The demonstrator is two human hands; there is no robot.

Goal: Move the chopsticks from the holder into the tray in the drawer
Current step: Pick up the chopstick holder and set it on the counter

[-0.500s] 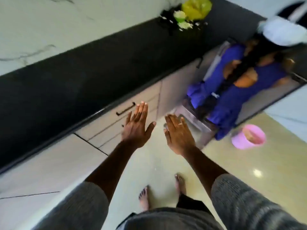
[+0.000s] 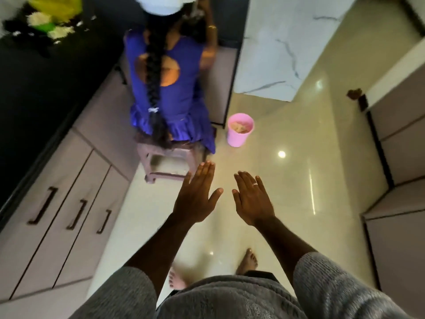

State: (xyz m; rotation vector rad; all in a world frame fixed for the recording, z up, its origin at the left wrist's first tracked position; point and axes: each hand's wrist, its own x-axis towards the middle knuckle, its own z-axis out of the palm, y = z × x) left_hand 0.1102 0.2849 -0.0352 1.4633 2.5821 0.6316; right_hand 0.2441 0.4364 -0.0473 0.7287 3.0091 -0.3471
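Both hands empty, chopsticks not yet found

The left hand (image 2: 197,199) and right hand (image 2: 251,200) hover flat over the glossy floor (image 2: 287,180), each grip released, fingers straight, holding nothing. Neither chopsticks, holder nor tray shows, so their place, long axis and pointing cannot be told. The task looks to be at its very start. The next move likely calls for finding the holder, perhaps on the dark desk (image 2: 34,88), and opening one of the handled drawers (image 2: 78,215) at the left. Another person sits on a stool (image 2: 165,162) near a pink bucket (image 2: 240,133).
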